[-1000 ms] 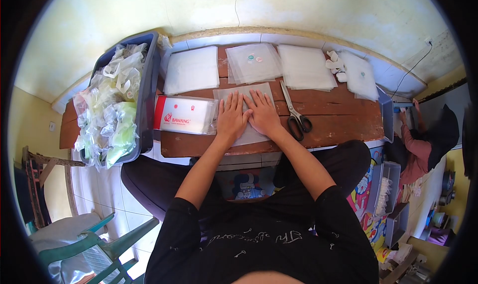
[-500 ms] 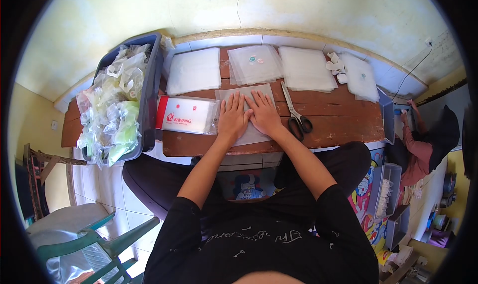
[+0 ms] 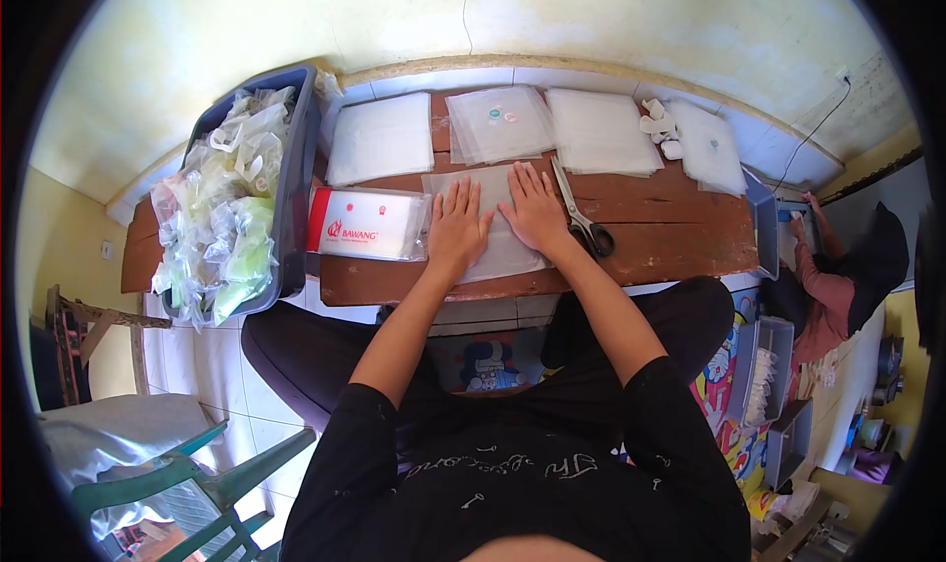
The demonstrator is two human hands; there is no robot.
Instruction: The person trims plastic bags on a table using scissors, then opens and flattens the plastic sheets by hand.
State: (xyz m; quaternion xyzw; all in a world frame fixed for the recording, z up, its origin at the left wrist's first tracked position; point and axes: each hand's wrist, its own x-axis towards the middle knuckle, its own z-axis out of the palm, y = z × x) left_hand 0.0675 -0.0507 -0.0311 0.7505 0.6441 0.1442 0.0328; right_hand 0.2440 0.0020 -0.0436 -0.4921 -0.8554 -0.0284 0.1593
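Observation:
A clear plastic bag (image 3: 498, 257) lies flat on the low wooden table in front of me. My left hand (image 3: 459, 225) rests palm down on its left side, fingers stretched out. On its right side, my right hand (image 3: 533, 211) is also flat, with the fingers spread a little. Black-handled scissors (image 3: 581, 222) lie just right of my right hand, blades pointing to the wall. To the left of my left hand is a red and white BAWANG plastic pack (image 3: 370, 224). Neither hand grips anything.
Stacks of clear plastic bags (image 3: 380, 140) line the table's far side, one with round stickers (image 3: 495, 115). A grey bin (image 3: 301, 148) full of plastic bags stands at left. Crumpled white pieces (image 3: 658, 126) lie at right. Another person (image 3: 828, 286) sits at far right; a green chair (image 3: 212, 473) is at lower left.
My hands have slid apart across the plastic bag, the left staying near its left edge and the right moving to the right, closer to the scissors.

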